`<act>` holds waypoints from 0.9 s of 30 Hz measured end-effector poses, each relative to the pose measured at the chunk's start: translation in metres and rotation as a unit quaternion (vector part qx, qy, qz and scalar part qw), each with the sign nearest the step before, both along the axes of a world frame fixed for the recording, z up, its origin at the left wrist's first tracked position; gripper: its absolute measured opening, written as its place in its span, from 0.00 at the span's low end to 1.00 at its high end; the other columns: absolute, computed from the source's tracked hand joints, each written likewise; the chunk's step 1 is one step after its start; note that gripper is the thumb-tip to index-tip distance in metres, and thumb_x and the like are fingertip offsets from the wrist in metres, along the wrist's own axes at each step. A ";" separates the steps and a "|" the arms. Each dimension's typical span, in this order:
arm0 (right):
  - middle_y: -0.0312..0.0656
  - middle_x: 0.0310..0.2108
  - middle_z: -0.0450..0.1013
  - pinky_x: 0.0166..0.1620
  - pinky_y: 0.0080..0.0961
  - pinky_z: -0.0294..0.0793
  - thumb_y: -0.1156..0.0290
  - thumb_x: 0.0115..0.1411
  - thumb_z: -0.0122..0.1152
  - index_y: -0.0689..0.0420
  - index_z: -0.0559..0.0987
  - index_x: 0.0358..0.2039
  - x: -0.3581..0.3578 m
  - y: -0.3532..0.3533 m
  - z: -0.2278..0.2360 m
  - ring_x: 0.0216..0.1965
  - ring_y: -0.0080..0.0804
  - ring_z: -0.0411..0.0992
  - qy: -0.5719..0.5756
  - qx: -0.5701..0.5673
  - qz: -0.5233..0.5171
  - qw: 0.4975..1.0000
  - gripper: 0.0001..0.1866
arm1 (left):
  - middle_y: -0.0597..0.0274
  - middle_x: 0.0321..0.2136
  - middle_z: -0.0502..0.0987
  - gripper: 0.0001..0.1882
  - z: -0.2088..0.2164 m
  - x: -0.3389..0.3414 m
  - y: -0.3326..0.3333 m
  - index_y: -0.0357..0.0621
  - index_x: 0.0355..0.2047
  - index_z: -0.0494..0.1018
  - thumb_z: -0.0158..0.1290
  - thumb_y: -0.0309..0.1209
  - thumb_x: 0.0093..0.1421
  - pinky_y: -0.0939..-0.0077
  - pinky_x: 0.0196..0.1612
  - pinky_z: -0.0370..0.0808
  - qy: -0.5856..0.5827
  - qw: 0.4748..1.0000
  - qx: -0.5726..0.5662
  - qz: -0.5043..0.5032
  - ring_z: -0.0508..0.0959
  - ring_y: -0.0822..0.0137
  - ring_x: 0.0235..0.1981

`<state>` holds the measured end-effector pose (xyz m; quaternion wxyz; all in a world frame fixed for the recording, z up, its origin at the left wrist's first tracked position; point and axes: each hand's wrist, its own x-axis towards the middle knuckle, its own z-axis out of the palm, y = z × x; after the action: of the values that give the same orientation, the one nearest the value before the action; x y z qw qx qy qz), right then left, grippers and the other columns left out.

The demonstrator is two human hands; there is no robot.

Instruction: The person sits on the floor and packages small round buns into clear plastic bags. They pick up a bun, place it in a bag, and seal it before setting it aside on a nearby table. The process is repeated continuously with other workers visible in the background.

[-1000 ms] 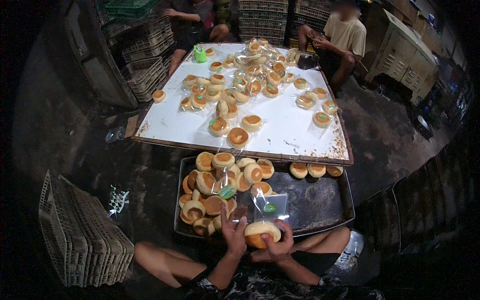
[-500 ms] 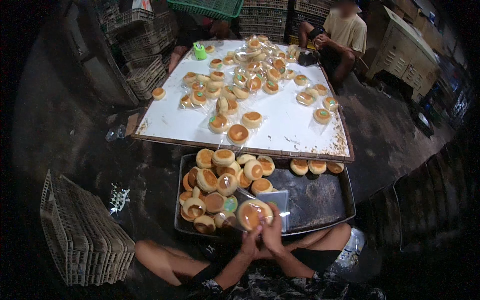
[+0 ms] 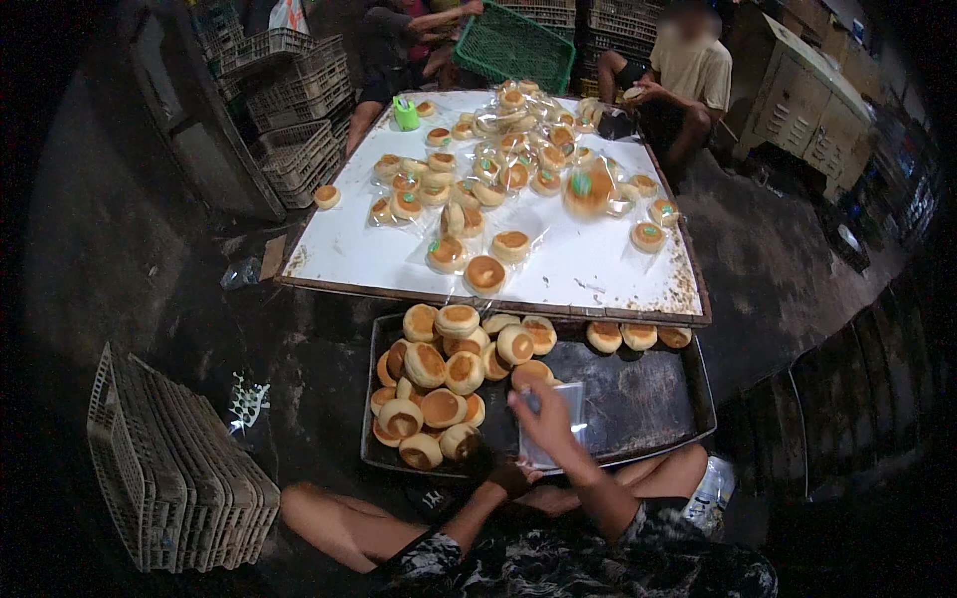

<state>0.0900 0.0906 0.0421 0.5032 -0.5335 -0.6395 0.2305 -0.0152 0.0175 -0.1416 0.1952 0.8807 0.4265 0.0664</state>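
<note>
A blurred round bun (image 3: 590, 189) with a green label hangs over the right part of the white board, apart from both hands. My right hand (image 3: 551, 424), somewhat blurred, is raised over a clear flat plastic pack (image 3: 568, 404) in the dark tray. Its fingers look apart, and no item shows in them. Low at the tray's near edge is my left hand (image 3: 511, 478), its fingers in shadow and hard to make out. Golden-topped buns (image 3: 442, 408) are heaped in the left half of the tray, beside my hands.
Beyond the dark tray (image 3: 710, 394) stands a white board (image 3: 349, 254) with many bagged buns and a green dispenser (image 3: 405, 113). A co-worker (image 3: 688, 75) sits at the far right; another person (image 3: 391, 45) holds a green crate (image 3: 513, 50). Grey crates (image 3: 179, 468) stand at left.
The bagged bun that both my hands held has left them and is now over the board. My hands have moved apart. The green crate has tilted and shifted right.
</note>
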 end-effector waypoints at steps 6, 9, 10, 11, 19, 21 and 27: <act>0.44 0.26 0.72 0.34 0.28 0.68 0.61 0.50 0.58 0.60 0.75 0.33 0.031 -0.148 -0.128 0.30 0.28 0.71 -0.030 -0.393 0.184 0.900 0.15 | 0.55 0.31 0.75 0.12 0.046 -0.026 0.009 0.46 0.34 0.74 0.47 0.36 0.52 0.66 0.36 0.70 0.045 0.973 -0.219 0.061 0.74 0.55 0.33; 0.49 0.20 0.69 0.29 0.33 0.66 0.61 0.51 0.57 0.63 0.71 0.24 0.026 -0.144 -0.104 0.24 0.39 0.69 -0.042 -0.373 0.077 0.924 0.16 | 0.55 0.24 0.75 0.10 0.045 -0.016 -0.003 0.43 0.32 0.74 0.53 0.31 0.48 0.71 0.31 0.71 -0.217 0.933 -0.220 0.186 0.76 0.59 0.26; 0.51 0.19 0.68 0.27 0.34 0.66 0.62 0.52 0.55 0.64 0.69 0.23 0.018 -0.136 -0.094 0.22 0.43 0.69 -0.038 -0.349 -0.002 0.936 0.15 | 0.55 0.23 0.75 0.10 0.060 -0.011 -0.007 0.42 0.31 0.74 0.54 0.30 0.46 0.72 0.30 0.71 -0.249 0.914 -0.235 0.219 0.76 0.61 0.24; 0.52 0.19 0.67 0.26 0.34 0.65 0.64 0.53 0.53 0.64 0.68 0.24 0.015 -0.130 -0.091 0.21 0.46 0.68 -0.031 -0.335 -0.022 0.942 0.14 | 0.56 0.21 0.75 0.10 0.068 -0.010 -0.013 0.41 0.30 0.74 0.56 0.29 0.45 0.74 0.29 0.71 -0.282 0.891 -0.247 0.256 0.76 0.63 0.23; 0.44 0.33 0.67 0.25 0.19 0.69 0.63 0.58 0.43 0.55 0.57 0.54 0.020 -0.088 -0.064 0.30 0.26 0.70 0.372 -0.539 0.070 0.753 0.24 | 0.60 0.26 0.70 0.07 0.122 -0.007 -0.043 0.39 0.30 0.74 0.54 0.23 0.47 0.80 0.29 0.68 -0.408 0.871 -0.143 0.234 0.71 0.70 0.27; 0.46 0.45 0.64 0.36 0.19 0.71 0.53 0.58 0.42 0.51 0.55 0.56 0.012 -0.076 -0.066 0.40 0.29 0.69 0.542 -0.463 0.049 0.700 0.28 | 0.62 0.31 0.69 0.14 0.125 -0.004 -0.044 0.39 0.36 0.71 0.54 0.22 0.47 0.81 0.32 0.67 -0.477 0.827 -0.168 0.245 0.70 0.71 0.30; 0.45 0.56 0.52 0.49 0.33 0.62 0.54 0.58 0.42 0.50 0.51 0.57 -0.035 -0.084 -0.055 0.49 0.39 0.61 0.723 -0.371 0.269 0.516 0.29 | 0.59 0.41 0.68 0.21 0.095 -0.059 -0.013 0.40 0.48 0.59 0.46 0.29 0.53 0.64 0.49 0.65 -0.758 0.292 -0.497 0.305 0.69 0.60 0.43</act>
<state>0.0550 0.0068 -0.0128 0.4623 -0.1233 -0.0241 0.8778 -0.0737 0.0043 -0.0462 0.7975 -0.0202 0.2781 0.5351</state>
